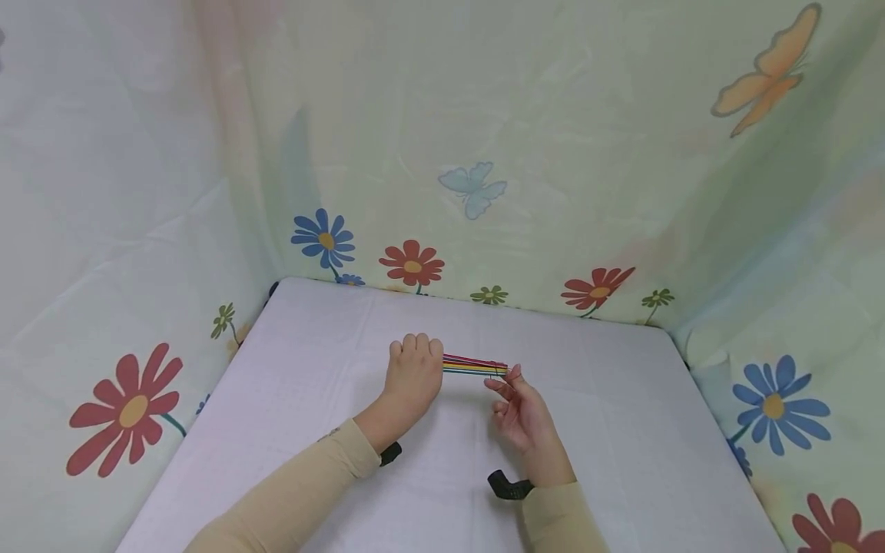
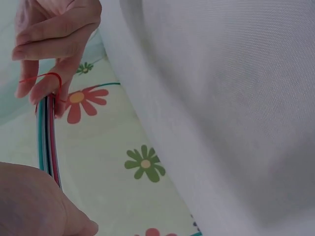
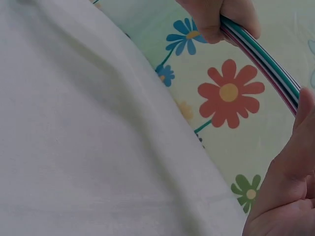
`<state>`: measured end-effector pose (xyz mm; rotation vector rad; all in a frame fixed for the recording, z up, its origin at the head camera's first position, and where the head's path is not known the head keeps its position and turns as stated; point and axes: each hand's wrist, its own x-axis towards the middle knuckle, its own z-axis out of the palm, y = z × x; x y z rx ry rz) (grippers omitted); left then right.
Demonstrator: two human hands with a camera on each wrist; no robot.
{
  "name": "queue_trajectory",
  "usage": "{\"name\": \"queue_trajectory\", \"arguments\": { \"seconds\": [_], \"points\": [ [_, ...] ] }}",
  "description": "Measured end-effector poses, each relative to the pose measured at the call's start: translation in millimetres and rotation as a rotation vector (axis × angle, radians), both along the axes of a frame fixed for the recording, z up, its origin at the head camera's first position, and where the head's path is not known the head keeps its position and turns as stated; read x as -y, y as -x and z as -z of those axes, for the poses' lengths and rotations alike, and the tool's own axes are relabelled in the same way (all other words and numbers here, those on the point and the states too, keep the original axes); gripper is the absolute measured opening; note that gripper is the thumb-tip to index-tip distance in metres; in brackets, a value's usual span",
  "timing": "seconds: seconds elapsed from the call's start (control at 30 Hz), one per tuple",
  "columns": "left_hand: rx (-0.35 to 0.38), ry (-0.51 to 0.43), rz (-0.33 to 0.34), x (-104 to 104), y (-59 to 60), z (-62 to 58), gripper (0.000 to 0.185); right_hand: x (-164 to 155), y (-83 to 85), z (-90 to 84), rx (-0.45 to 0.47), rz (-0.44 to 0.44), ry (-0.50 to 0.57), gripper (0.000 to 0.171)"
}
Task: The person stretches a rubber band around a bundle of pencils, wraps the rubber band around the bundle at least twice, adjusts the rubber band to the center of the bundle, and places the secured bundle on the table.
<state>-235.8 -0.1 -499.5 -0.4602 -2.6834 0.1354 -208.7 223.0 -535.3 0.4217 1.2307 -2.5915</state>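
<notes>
A bundle of thin coloured sticks [image 1: 474, 365], with red, yellow and green among them, lies level between the hands. My left hand [image 1: 413, 372] grips one end, fingers curled over it and knuckles up. At the other end is my right hand [image 1: 524, 418], palm turned up, fingertips right at the stick ends. In the left wrist view a thin red rubber band [image 2: 60, 82] loops over the right fingers beside the bundle's end. The right wrist view shows the right thumb [image 3: 304, 105] against the sticks; the band is hidden there.
A table with a white cloth [image 1: 429, 491] lies under the hands. Curtains printed with flowers and butterflies [image 1: 588, 153] stand around its back and sides. Black wrist mounts [image 1: 508, 486] stick out below the sleeves.
</notes>
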Motion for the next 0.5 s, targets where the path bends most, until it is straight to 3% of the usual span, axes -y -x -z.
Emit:
{"name": "queue_trajectory", "arguments": {
  "seconds": [0.1, 0.27, 0.5],
  "points": [
    [-0.028, 0.001, 0.015, 1.6, 0.0, 2.1, 0.022, -2.8, 3.3, -5.2, -0.054, -0.052, -0.111, 0.034],
    [-0.027, 0.009, 0.036, 3.0, 1.1, 5.2, 0.022, -5.9, 8.9, -7.7, -0.084, -0.097, -0.186, 0.041],
    [0.035, 0.024, 0.054, 4.6, 1.9, 8.7, 0.022, -3.4, 15.1, -9.2, -0.064, -0.101, -0.416, 0.024]
  ]
}}
